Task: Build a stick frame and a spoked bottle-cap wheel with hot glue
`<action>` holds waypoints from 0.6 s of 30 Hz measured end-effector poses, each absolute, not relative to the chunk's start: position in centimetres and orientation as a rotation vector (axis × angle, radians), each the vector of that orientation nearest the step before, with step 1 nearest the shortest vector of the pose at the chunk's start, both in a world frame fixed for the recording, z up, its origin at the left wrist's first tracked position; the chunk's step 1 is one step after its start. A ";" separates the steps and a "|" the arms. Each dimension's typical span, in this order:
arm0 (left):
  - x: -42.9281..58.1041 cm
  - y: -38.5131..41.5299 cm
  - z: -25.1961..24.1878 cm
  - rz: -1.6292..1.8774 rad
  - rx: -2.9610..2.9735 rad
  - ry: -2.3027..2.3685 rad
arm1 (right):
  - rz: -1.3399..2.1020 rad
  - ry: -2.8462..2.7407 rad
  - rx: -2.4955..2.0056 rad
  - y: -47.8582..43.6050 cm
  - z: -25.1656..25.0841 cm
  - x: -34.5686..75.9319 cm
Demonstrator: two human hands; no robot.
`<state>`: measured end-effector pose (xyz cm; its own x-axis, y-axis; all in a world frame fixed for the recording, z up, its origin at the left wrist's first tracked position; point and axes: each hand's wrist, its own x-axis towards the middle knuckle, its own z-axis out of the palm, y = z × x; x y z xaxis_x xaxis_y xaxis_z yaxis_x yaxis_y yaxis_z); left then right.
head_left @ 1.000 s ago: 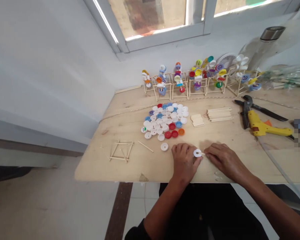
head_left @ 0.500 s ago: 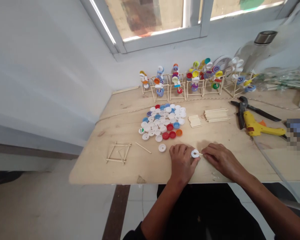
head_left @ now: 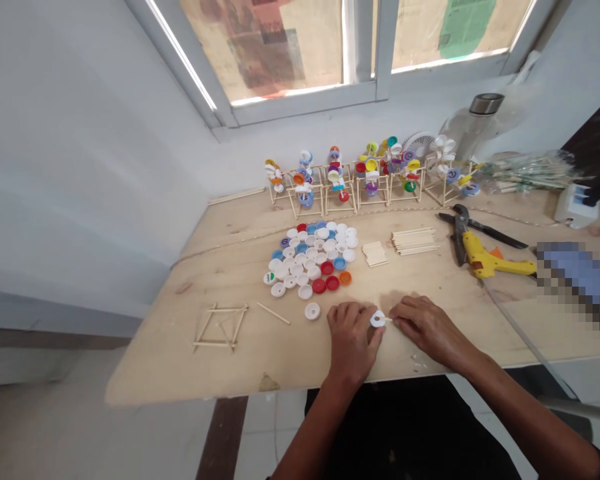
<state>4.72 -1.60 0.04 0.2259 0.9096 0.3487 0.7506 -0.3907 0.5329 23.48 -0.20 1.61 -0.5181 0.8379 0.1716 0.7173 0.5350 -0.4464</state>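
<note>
My left hand (head_left: 353,333) pinches a white bottle cap (head_left: 377,319) with a hole in its middle, held on edge above the table's front. From the right, my right hand (head_left: 425,327) grips a short thin wooden stick (head_left: 388,319), whose tip meets the cap's rim; whether it goes into the cap I cannot tell. Another white cap with a hole (head_left: 313,311) lies just left of my left hand. Beyond it spreads a cluster of white, blue, red and orange bottle caps (head_left: 305,260).
A square stick frame (head_left: 221,327) and a loose stick (head_left: 273,313) lie left. Stick bundles (head_left: 414,241) (head_left: 375,254), black cutters (head_left: 460,233) and a yellow glue gun (head_left: 495,260) lie right. Several cap-and-stick wheels on frames (head_left: 337,190) line the back, near a cable (head_left: 230,239).
The camera view has shifted, so the table things appear further left and lower. Both hands keep their hold on the cap and stick, with little change between them.
</note>
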 end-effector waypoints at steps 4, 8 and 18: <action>4.8 -1.6 0.1 0.909 2.242 1.578 | 0.398 -2.303 -1.359 -0.2 1.6 23.8; 4.9 -1.5 -0.1 0.923 2.263 1.615 | 0.154 -2.204 -1.461 0.6 1.1 24.2; 4.8 -1.5 -0.3 0.918 2.300 1.666 | -0.129 -2.166 -1.444 0.5 2.0 27.8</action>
